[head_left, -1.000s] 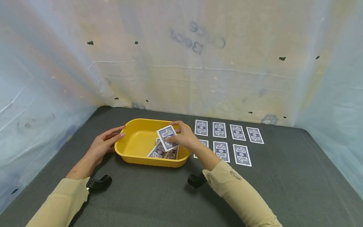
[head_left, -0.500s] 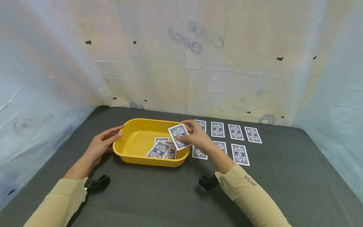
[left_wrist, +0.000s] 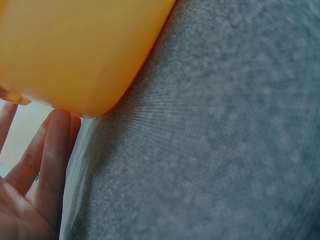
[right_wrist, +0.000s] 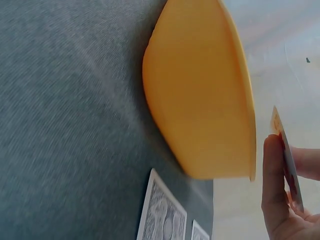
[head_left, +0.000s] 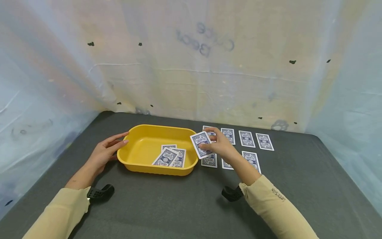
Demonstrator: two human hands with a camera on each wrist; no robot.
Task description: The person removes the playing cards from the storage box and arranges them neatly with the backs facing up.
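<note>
My right hand (head_left: 222, 145) pinches a playing card (head_left: 197, 141) between thumb and fingers, its patterned blue back up in the head view. The card overlaps the right rim of a yellow plastic tub (head_left: 156, 170); in the right wrist view the card (right_wrist: 286, 150) appears nearly edge-on, beyond the tub's rim. Inside the tub lie several face-down cards (head_left: 165, 157), overlapping near its front right. At the tub's left end rests my left hand (head_left: 104, 152), fingers extended against the outer side in the left wrist view, thumb at the rim.
Right of the tub, face-down cards lie in two rows on the dark grey table (head_left: 167, 205): a back row (head_left: 246, 139) and a front row (head_left: 251, 160). My right hand and forearm partly cover some of them. A pale plastic sheet (head_left: 191, 93) hangs behind the table.
My right hand has moved right with the card, from over the tub's cards to its right rim. The left hand has stayed at the tub's left end.
</note>
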